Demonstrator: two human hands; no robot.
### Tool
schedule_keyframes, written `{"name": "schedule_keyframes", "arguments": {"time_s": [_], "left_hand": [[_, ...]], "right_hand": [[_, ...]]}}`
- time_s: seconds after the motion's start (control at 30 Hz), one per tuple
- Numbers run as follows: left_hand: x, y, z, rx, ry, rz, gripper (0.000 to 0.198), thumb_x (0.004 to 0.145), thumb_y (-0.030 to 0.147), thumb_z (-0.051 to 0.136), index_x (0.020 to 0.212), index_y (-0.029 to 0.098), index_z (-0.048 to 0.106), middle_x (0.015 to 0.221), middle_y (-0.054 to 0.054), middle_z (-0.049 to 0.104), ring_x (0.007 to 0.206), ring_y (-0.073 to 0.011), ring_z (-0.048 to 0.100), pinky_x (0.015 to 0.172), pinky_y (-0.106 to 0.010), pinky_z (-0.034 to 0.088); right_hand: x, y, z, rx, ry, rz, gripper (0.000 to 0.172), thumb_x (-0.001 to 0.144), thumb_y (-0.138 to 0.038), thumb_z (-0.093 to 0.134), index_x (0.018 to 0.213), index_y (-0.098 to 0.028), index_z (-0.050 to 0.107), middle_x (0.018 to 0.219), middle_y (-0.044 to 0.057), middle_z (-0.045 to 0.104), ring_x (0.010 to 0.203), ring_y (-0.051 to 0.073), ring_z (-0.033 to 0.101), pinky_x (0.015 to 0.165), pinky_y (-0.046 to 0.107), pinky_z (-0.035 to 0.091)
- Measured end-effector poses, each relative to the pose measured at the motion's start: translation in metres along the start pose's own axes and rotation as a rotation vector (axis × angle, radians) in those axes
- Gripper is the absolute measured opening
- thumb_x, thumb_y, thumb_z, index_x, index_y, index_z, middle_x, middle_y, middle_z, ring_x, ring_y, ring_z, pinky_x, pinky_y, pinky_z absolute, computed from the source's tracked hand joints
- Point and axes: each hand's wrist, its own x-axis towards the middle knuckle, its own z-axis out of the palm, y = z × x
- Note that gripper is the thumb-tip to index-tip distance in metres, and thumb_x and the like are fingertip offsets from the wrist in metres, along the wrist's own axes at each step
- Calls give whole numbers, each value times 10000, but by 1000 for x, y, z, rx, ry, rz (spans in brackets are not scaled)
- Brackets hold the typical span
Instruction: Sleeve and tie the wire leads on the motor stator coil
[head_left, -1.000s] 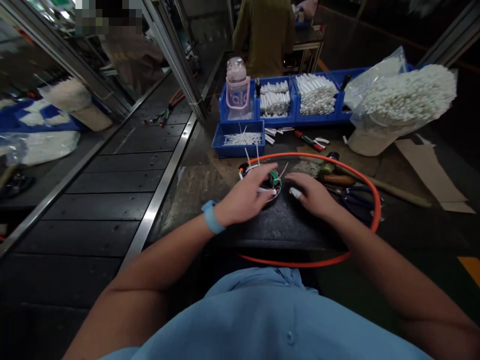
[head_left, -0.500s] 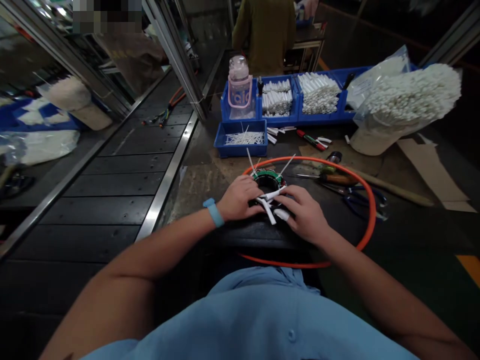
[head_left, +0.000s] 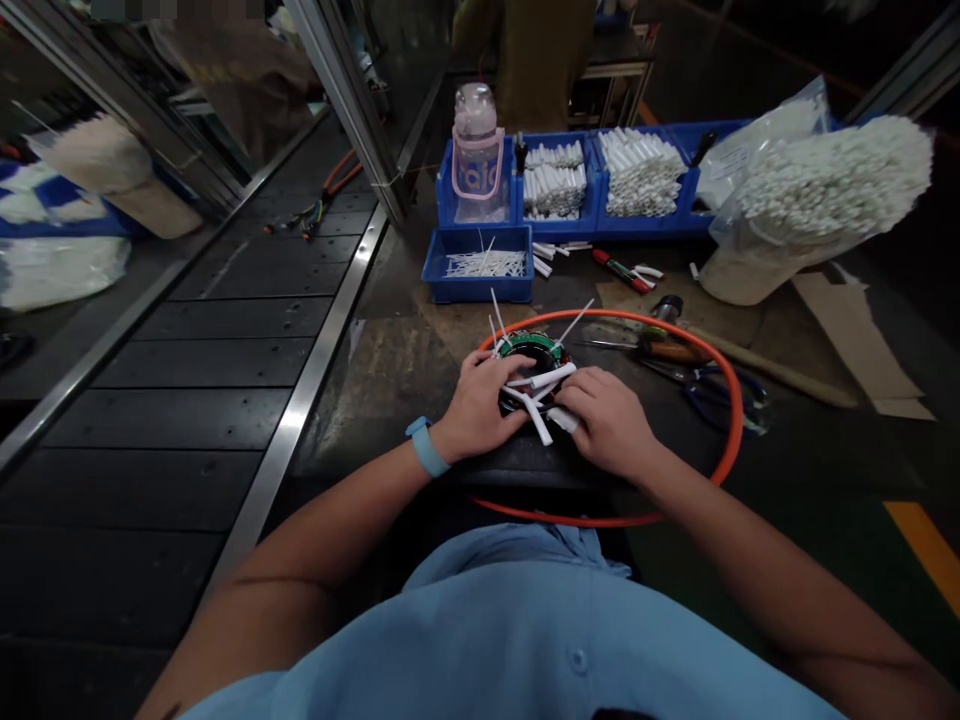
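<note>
I see a dark workbench from above, with my two bare hands meeting at its centre. A wound ring (head_left: 536, 352), green on top with thin white ties sticking up, lies flat on the bench just beyond my fingers. My left hand (head_left: 480, 405), with a blue wristband (head_left: 427, 447) on the wrist, is curled over the ring's rim at 9 o'clock and clasps it. My right hand (head_left: 611, 420), at 4 o'clock, pinches one of the white sleeves (head_left: 553, 377) that fan out from the ring's near edge.

An orange hose (head_left: 731, 400) loops round the ring and both hands. Scissors (head_left: 712, 385) lie at 3 o'clock. A blue tray (head_left: 476, 290) of white ties sits at 11 o'clock.

As I judge it, the loose sleeves could slide off their leads if my pinch slackens. A hard tug could bend or break a fine wire at the winding. The hose lies close enough to snag my right forearm and jolt the ring.

The only writing is pale lettering on a pink water bottle (head_left: 478, 165) at 12 o'clock, and it is too blurred to read with certainty.
</note>
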Motion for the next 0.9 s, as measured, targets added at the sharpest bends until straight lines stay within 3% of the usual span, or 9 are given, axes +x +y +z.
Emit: {"name": "schedule_keyframes", "arguments": {"time_s": [0.17, 0.3, 0.4, 0.57, 0.7, 0.8, 0.9], "left_hand": [[3, 4, -5, 22, -66, -28, 567, 706, 237, 609, 1229, 177, 399, 1007, -45, 631, 980, -194, 575, 1023, -425, 278], [9, 3, -8, 22, -119, -3, 550, 682, 219, 612, 1193, 168, 416, 955, -34, 634, 932, -185, 581, 986, -403, 299], [12, 2, -10, 8, -145, 26, 545, 682, 267, 640, 1174, 158, 432, 944, -39, 639, 927, -192, 587, 980, -398, 290], [16, 1, -21, -7, -228, 19, 564, 691, 361, 668, 1176, 175, 448, 1012, -47, 644, 965, -202, 588, 1003, -413, 254], [26, 1, -30, -62, -396, 12, 413, 777, 383, 596, 1129, 192, 494, 1065, -48, 647, 1016, -208, 576, 1016, -420, 241], [33, 6, -25, -2, -372, -109, 288, 821, 306, 555, 1077, 177, 530, 962, -41, 671, 945, -199, 599, 991, -434, 258], [34, 11, -17, 51, -306, -148, 331, 789, 276, 603, 1090, 161, 528, 931, -43, 672, 921, -200, 604, 982, -441, 270]], "right_hand": [[-11, -23, 4, -81, 157, -69, 264, 841, -252, 527, 1097, -219, 583, 1082, 88, 622, 1056, 251, 510, 892, 411, 389], [-3, -32, -5, -126, 180, -180, 254, 849, -123, 477, 1041, -210, 619, 988, 69, 662, 961, 211, 546, 874, 371, 399], [12, -18, -12, -43, 118, -86, 213, 813, -114, 505, 955, -194, 642, 891, 70, 662, 852, 212, 554, 758, 349, 423], [32, 14, -11, 318, 32, 108, 121, 746, -114, 568, 796, -198, 639, 772, 26, 634, 750, 180, 559, 676, 298, 430], [34, 21, -8, 411, 18, 107, 85, 754, -138, 584, 787, -193, 639, 750, 24, 628, 727, 175, 550, 671, 298, 421], [31, 21, -8, 431, 24, 76, 88, 768, -141, 579, 803, -197, 635, 743, 23, 632, 722, 176, 545, 669, 302, 419], [27, 22, -6, 378, 48, 27, 96, 784, -146, 563, 835, -198, 626, 771, 35, 637, 740, 186, 546, 688, 318, 428]]}}
